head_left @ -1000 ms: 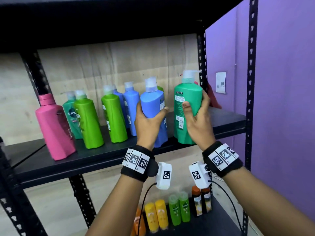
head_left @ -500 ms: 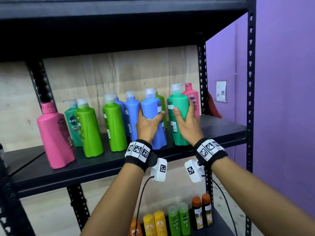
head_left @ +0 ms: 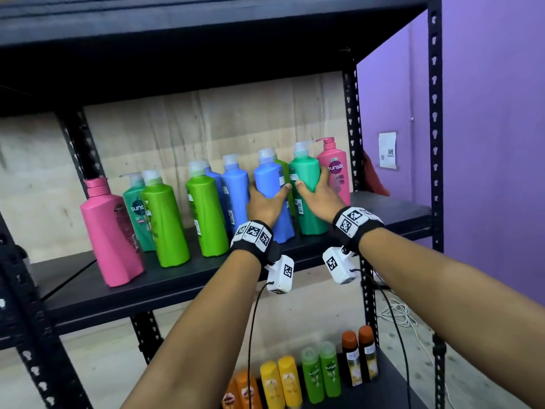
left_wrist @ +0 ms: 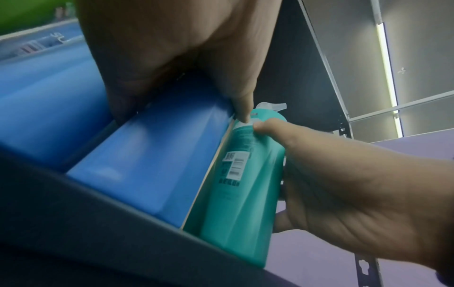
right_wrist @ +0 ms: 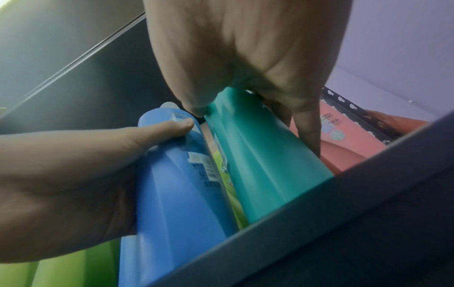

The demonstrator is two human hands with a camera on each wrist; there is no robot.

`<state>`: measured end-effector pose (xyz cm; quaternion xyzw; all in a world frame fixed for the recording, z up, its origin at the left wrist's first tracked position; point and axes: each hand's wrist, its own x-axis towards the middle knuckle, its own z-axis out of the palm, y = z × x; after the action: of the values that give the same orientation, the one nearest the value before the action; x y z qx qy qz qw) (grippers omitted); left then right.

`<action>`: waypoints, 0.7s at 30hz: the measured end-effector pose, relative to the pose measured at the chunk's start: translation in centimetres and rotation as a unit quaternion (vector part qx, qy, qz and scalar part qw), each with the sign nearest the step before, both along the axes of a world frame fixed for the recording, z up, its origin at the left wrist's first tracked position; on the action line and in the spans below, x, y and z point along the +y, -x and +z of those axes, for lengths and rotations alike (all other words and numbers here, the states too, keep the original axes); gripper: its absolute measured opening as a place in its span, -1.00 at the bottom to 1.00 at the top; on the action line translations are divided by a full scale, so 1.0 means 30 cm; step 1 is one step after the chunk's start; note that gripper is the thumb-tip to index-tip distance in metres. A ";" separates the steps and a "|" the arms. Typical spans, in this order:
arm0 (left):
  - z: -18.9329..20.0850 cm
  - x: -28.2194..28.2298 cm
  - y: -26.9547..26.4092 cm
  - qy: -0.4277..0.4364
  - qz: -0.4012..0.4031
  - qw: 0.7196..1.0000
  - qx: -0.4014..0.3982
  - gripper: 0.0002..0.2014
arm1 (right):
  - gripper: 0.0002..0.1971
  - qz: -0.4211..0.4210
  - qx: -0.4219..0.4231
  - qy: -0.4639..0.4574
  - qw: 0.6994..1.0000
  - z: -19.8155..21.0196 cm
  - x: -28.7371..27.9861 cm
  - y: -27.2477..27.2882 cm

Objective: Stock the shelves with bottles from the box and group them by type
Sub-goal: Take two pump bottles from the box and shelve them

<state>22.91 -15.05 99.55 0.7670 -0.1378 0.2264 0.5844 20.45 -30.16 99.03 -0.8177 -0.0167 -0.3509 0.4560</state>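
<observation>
On the black shelf [head_left: 177,278] my left hand [head_left: 267,202] grips a blue bottle [head_left: 269,178], which stands on the shelf beside other blue bottles [head_left: 236,187]. My right hand [head_left: 317,196] grips a teal pump bottle [head_left: 306,178] just right of it, its base on the shelf. In the left wrist view the blue bottle [left_wrist: 147,161] and teal bottle [left_wrist: 240,186] stand side by side, almost touching. The right wrist view shows my right hand's fingers [right_wrist: 307,132] wrapped behind the teal bottle [right_wrist: 265,155], with the blue bottle [right_wrist: 176,184] on its left.
A pink pump bottle [head_left: 336,169] stands right of the teal one, against the rack post [head_left: 351,128]. Green bottles [head_left: 206,214], another teal bottle [head_left: 135,208] and a large pink bottle [head_left: 109,231] fill the shelf's left. Small bottles [head_left: 309,376] line the lower shelf.
Both hands pushed their bottles further back onto the shelf; the teal bottle went down and back to stand beside the pink pump bottle.
</observation>
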 end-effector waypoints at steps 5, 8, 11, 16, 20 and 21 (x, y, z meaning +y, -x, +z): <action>-0.026 0.031 -0.003 -0.077 -0.001 0.997 0.017 -0.18 | -0.22 0.015 0.023 0.036 0.999 -0.001 -0.027 0.007; -0.020 0.037 0.005 -0.105 -0.001 0.994 0.030 -0.14 | -0.17 0.003 0.043 0.060 0.997 0.005 -0.037 0.001; -0.001 0.022 0.010 -0.134 -0.006 0.990 0.036 -0.15 | -0.13 -0.003 0.061 0.075 0.995 0.011 -0.041 -0.009; 0.003 0.004 0.029 -0.147 0.001 0.988 0.038 -0.14 | -0.09 -0.008 0.071 0.088 0.994 0.018 -0.023 -0.020; -0.016 -0.002 0.044 -0.140 0.017 0.989 0.047 -0.14 | -0.07 -0.027 0.081 0.109 0.990 0.014 -0.014 -0.010; -0.021 -0.004 0.047 -0.142 0.020 0.989 0.047 -0.13 | -0.08 -0.030 0.084 0.111 0.990 0.009 -0.013 -0.006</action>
<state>21.51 -15.18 98.93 0.8546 -0.1249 0.1798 0.4709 20.65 -30.54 99.29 -0.8903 0.0076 -0.2901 0.3510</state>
